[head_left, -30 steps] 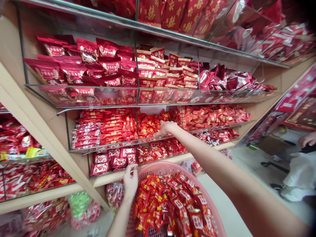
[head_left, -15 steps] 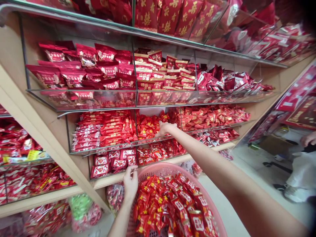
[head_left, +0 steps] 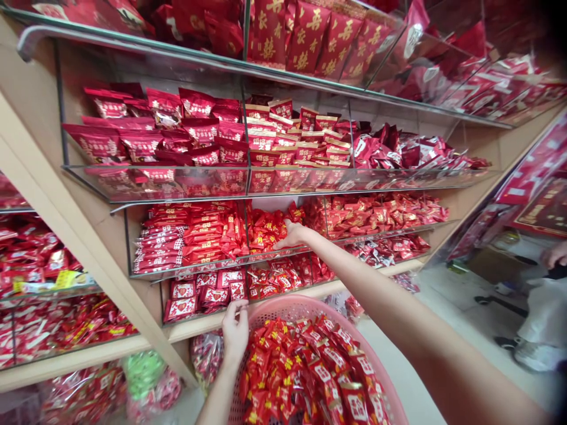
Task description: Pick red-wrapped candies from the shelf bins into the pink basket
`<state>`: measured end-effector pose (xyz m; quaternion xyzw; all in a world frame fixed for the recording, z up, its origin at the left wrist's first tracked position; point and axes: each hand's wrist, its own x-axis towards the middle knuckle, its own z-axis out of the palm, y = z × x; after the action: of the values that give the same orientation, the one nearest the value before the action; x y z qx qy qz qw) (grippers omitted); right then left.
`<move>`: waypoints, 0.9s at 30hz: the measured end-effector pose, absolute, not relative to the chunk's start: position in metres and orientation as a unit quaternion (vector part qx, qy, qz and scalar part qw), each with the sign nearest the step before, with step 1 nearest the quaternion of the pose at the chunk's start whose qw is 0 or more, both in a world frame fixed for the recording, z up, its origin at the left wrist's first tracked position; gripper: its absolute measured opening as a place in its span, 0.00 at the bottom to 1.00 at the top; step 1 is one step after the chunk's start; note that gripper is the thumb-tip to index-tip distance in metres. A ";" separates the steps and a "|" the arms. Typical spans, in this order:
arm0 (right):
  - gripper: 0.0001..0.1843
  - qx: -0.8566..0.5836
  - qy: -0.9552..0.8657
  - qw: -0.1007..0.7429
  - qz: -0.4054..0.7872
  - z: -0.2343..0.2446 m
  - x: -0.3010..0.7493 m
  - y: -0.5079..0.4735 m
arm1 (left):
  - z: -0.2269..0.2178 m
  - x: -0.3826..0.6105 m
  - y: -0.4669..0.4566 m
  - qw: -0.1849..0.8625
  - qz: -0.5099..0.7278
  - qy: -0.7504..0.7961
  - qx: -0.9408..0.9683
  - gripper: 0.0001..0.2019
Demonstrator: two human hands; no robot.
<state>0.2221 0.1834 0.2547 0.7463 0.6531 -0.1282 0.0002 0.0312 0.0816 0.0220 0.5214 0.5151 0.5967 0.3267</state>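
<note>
My right hand [head_left: 293, 235] reaches into a middle compartment of the lower glass-fronted shelf, its fingers spread over small red-and-gold wrapped candies [head_left: 268, 227]. No candy shows in its grasp. Lower down, my left hand [head_left: 235, 330] hovers at the left rim of a pink plastic basket [head_left: 305, 302], in front of the wooden shelf edge. Its fingers are curled in and nothing shows between them. Inside the basket lies a heap of red wrapped candies [head_left: 283, 360], some with yellow print and others with white labels.
Higher shelves hold red snack packets [head_left: 199, 131] behind clear dividers. The bottom bin has white-and-red heart packets [head_left: 181, 308]. A wooden upright [head_left: 84, 236] parts this rack from the left one. Plastic bags [head_left: 146, 378] lie underneath. Another person's hand [head_left: 556, 255] shows at far right.
The view has shifted slightly, so the shelves sit a little lower and to the right. My right hand's fingers have moved slightly over the candies; my left hand stays by the basket rim.
</note>
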 end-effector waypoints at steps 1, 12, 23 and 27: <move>0.61 0.747 0.653 -0.002 -0.125 0.254 0.221 0.183 | 0.022 0.031 0.082 0.328 0.596 0.515 0.521 0.09; 0.48 0.733 0.660 -0.049 -0.155 0.263 0.229 0.175 | 0.022 0.031 0.081 0.325 0.596 0.516 0.523 0.10; 0.48 0.800 0.590 -0.085 -0.070 0.251 0.207 0.174 | 0.026 0.031 0.080 0.320 0.599 0.520 0.518 0.10; 0.42 0.786 0.609 -0.084 -0.058 0.252 0.216 0.177 | 0.026 0.031 0.080 0.324 0.597 0.519 0.519 0.10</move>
<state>0.2155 0.1772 0.2516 0.7863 0.6094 -0.0578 -0.0837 0.0311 0.0800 0.0261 0.5192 0.5192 0.5968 0.3236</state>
